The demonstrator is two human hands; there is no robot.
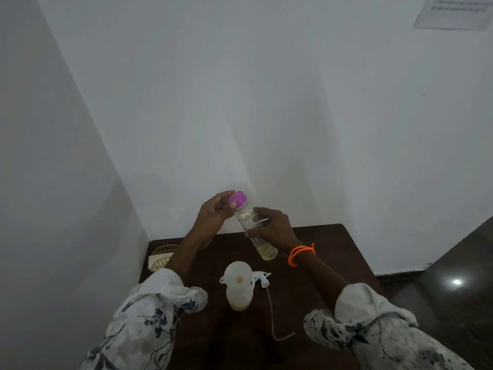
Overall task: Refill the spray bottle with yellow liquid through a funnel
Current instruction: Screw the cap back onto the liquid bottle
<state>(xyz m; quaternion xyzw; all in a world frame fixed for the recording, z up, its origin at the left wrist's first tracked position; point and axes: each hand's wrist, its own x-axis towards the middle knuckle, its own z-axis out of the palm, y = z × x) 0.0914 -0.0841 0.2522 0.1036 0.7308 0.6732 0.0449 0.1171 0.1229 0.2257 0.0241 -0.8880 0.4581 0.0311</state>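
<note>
A clear bottle with a purple cap is held tilted above the table, a little yellow liquid pooled at its lower end. My right hand grips its body. My left hand has its fingers closed around the purple cap. Below them on the dark table stands the translucent spray bottle, a shallow layer of yellow liquid at its bottom and a white funnel sitting in its neck. The white spray head with its long dip tube lies on the table just right of that bottle.
A cream slatted holder sits at the table's back left corner, against the white wall. The table fits into a wall corner. Dark glossy floor lies to the right.
</note>
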